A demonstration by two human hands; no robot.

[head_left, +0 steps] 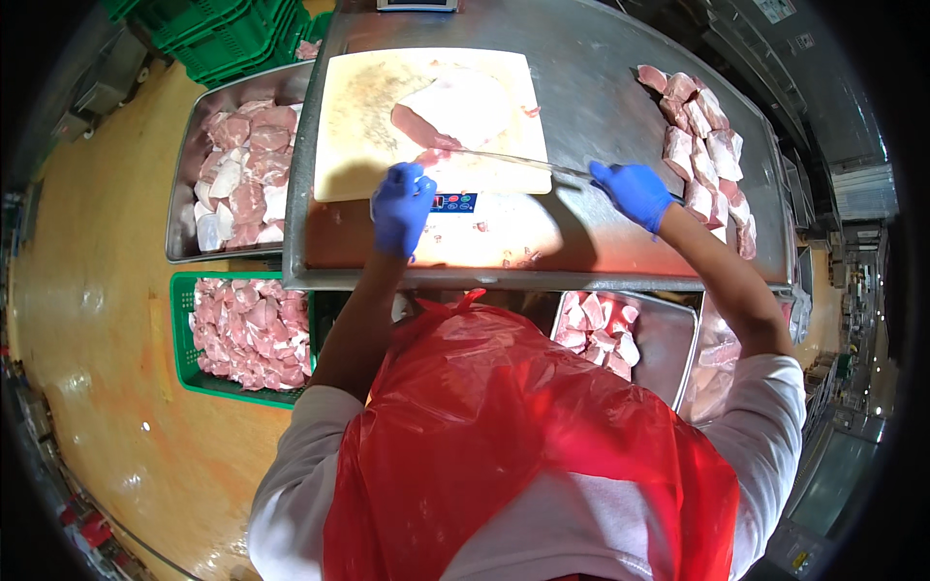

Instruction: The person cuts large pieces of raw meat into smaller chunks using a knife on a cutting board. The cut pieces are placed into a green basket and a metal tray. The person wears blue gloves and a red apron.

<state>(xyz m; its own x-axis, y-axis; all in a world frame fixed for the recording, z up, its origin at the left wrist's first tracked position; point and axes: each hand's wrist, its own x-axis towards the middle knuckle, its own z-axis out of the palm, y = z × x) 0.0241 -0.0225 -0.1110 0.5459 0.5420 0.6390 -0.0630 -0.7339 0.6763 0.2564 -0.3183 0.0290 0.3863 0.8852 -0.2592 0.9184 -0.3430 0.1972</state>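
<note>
A large piece of raw meat (463, 102), pale with a pink cut side, lies on the white cutting board (349, 116). My right hand (635, 194), in a blue glove, is closed round the handle of a knife (523, 162). Its long thin blade reaches left across the board, the tip at the meat's near edge. My left hand (401, 208), also gloved in blue, is closed just below a small pink flap at the meat's near end. What its fingers hold, if anything, is hidden.
Cut meat pieces (705, 145) lie in rows at the steel table's (601, 77) right. A scale panel (453, 202) sits at the board's near edge. Left are a steel tub (180, 213) and a green crate (182, 339) of meat; another steel tub (668, 344) is below the table edge.
</note>
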